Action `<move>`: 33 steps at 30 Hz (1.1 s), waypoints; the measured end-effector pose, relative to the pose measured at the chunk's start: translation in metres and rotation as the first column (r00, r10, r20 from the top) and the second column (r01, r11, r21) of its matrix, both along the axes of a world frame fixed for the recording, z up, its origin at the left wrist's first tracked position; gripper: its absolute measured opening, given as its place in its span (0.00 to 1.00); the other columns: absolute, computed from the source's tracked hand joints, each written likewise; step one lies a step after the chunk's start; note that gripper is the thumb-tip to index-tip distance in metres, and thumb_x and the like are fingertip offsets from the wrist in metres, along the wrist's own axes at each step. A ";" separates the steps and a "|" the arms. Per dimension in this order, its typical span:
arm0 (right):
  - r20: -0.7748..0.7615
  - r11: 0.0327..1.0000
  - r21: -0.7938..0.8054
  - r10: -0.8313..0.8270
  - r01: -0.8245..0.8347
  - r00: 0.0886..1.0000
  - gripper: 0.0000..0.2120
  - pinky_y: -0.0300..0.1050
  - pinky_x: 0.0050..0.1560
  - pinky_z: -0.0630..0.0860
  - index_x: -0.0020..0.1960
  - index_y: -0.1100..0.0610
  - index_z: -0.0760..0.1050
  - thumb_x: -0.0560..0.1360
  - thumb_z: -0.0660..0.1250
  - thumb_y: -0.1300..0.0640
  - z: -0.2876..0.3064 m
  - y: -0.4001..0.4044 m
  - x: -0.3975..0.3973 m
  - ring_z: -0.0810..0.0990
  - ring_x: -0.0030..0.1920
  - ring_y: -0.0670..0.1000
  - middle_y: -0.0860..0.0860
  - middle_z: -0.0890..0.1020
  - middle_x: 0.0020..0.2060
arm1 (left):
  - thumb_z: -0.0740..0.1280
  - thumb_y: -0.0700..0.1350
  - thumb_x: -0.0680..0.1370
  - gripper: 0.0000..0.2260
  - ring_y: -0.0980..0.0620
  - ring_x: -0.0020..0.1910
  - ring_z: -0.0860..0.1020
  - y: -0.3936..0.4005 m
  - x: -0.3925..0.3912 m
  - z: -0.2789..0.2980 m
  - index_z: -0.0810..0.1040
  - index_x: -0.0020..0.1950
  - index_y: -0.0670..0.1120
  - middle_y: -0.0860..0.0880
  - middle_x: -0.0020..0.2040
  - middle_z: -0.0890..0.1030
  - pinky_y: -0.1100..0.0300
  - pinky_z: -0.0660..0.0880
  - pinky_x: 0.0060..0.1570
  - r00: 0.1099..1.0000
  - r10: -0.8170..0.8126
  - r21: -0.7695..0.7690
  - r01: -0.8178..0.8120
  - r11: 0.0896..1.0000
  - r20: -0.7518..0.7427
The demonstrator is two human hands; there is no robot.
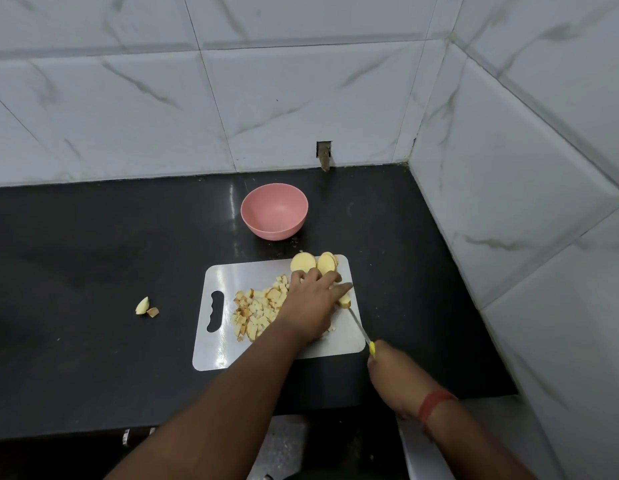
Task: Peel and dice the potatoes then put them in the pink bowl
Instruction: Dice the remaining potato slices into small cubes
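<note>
Black stone counter point(93, 254) fills the middle band of the frame, carrying one white cutting board point(277, 341) just right of centre and one pink bowl point(274, 211) above it, well apart from the board. On the board lie one heap of diced potato point(258, 310) at its left-centre and two stacks of round potato slices point(313, 263) at its top edge. The left hand point(313, 303), fingers curled down, presses a potato piece point(345, 301). The right hand point(391, 372) is closed around one yellow-handled knife point(360, 327), blade running from lower right toward upper left, tip at that piece. Two loose scraps point(146, 306) lie on the counter at centre-left.
</note>
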State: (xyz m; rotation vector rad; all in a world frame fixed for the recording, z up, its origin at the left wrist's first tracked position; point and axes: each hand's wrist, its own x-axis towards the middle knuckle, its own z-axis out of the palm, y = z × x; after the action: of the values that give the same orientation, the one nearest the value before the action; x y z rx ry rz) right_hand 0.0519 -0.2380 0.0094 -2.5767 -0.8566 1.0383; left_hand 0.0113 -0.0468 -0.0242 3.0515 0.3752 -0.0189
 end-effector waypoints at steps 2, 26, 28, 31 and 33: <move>0.014 0.997 0.000 -0.076 0.076 0.997 0.06 0.41 0.43 0.69 0.48 0.56 0.65 0.82 0.53 0.58 0.000 0.001 0.004 0.76 0.43 0.52 0.51 0.74 0.41 | 0.65 0.44 0.81 0.24 0.47 0.66 0.67 0.004 0.002 0.001 0.67 0.76 0.57 0.52 0.72 0.70 0.45 0.64 0.64 0.998 -0.056 0.016 0.056 0.998 -0.019; 0.020 0.988 -0.029 -0.151 0.152 0.988 0.05 0.43 0.42 0.68 0.49 0.57 0.65 0.82 0.52 0.58 0.004 0.013 0.010 0.74 0.42 0.53 0.52 0.72 0.41 | 0.65 0.56 0.81 0.19 0.46 0.62 0.73 0.002 0.016 0.004 0.73 0.69 0.49 0.46 0.64 0.77 0.50 0.70 0.61 0.994 0.056 0.030 -0.053 0.998 -0.090; 0.013 0.988 -0.022 -0.153 0.153 0.988 0.05 0.42 0.43 0.68 0.49 0.57 0.65 0.82 0.52 0.58 0.006 0.012 0.010 0.74 0.42 0.54 0.53 0.73 0.43 | 0.64 0.57 0.81 0.19 0.46 0.62 0.73 0.003 0.016 0.004 0.74 0.68 0.48 0.46 0.63 0.77 0.50 0.70 0.61 0.994 0.059 0.039 -0.055 0.998 -0.094; 0.006 0.989 -0.024 -0.144 0.144 0.990 0.05 0.42 0.45 0.68 0.51 0.57 0.66 0.82 0.52 0.58 0.007 0.011 0.009 0.74 0.44 0.54 0.57 0.77 0.49 | 0.64 0.57 0.81 0.20 0.46 0.62 0.73 0.002 0.016 0.004 0.73 0.69 0.48 0.46 0.64 0.77 0.50 0.70 0.61 0.994 0.057 0.046 -0.053 0.998 -0.094; 0.005 0.990 -0.020 -0.141 0.141 0.990 0.06 0.42 0.45 0.69 0.52 0.58 0.67 0.82 0.52 0.58 0.006 0.011 0.008 0.76 0.46 0.55 0.57 0.78 0.52 | 0.64 0.56 0.82 0.20 0.46 0.63 0.73 0.001 0.014 0.003 0.72 0.70 0.48 0.46 0.65 0.76 0.50 0.70 0.62 0.994 0.058 0.043 -0.054 0.998 -0.090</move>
State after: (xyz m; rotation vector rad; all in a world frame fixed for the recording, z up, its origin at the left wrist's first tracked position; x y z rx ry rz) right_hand 0.0602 -0.2272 0.0150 -2.6129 -0.6565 1.0065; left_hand 0.0257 -0.0459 -0.0211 3.0864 0.4726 -0.1501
